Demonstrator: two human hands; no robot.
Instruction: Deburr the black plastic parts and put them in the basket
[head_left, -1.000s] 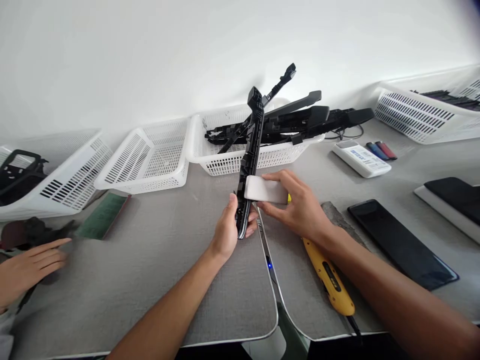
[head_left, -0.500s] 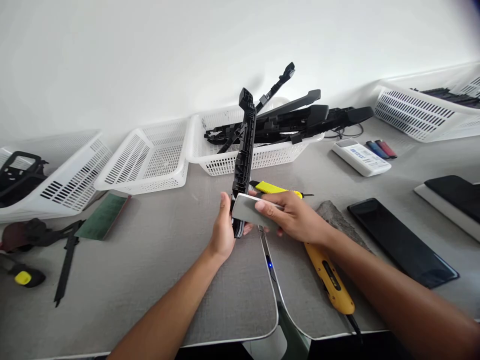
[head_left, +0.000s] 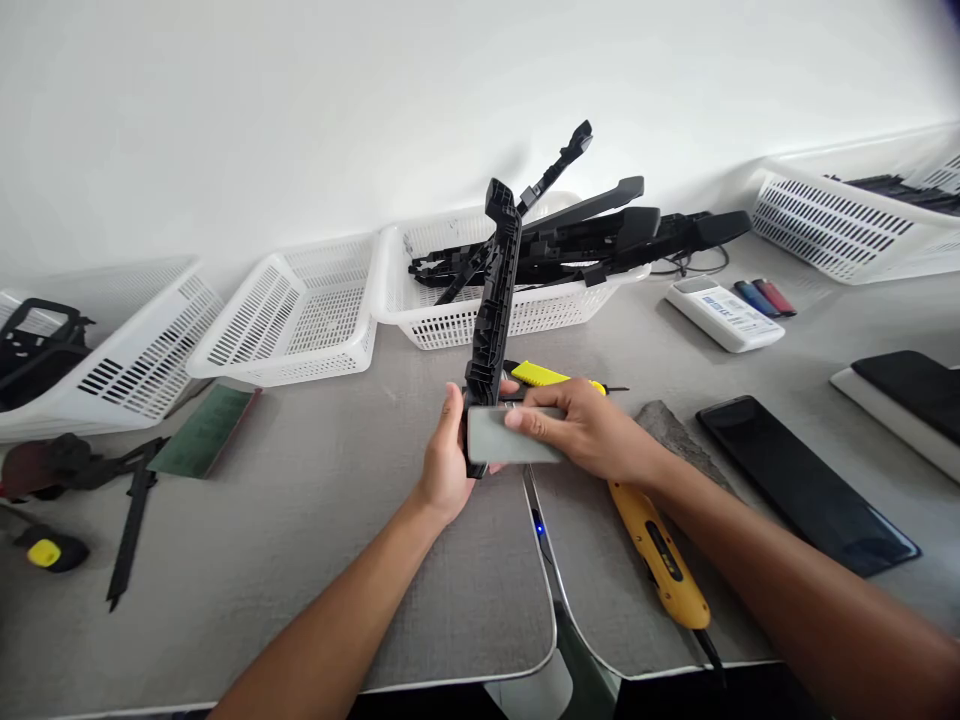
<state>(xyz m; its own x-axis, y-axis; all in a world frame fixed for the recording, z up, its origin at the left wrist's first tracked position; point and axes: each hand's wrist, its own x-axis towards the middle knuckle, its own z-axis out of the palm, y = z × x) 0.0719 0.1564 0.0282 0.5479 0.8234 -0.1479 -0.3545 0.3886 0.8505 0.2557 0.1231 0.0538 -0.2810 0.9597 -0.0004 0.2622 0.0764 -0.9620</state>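
Observation:
A long black plastic trim piece [head_left: 491, 310] with a ribbed inner side stands nearly upright in my left hand [head_left: 448, 460], which grips its lower end. My right hand [head_left: 589, 430] pinches a flat, pale grey rectangular piece [head_left: 495, 436], thumb on its near face. That flat piece lies across the lower part of the trim and hides some of it. Whether the two touch I cannot tell. Just behind my right hand is a yellow utility knife [head_left: 540, 374], and a yellow corded power tool [head_left: 664, 560] lies below my right forearm.
A white basket [head_left: 442, 332] of similar black parts stands behind the trim, with other white baskets [head_left: 300, 360] beside it. A green sheet [head_left: 206, 432] and a black strip [head_left: 131, 535] lie left; a phone [head_left: 802, 485], white device [head_left: 724, 315] and lighters [head_left: 772, 297] lie right.
The pale flat piece has turned from tilted to nearly level and moved slightly down along the trim with my right hand. The trim's upper end leans slightly further right.

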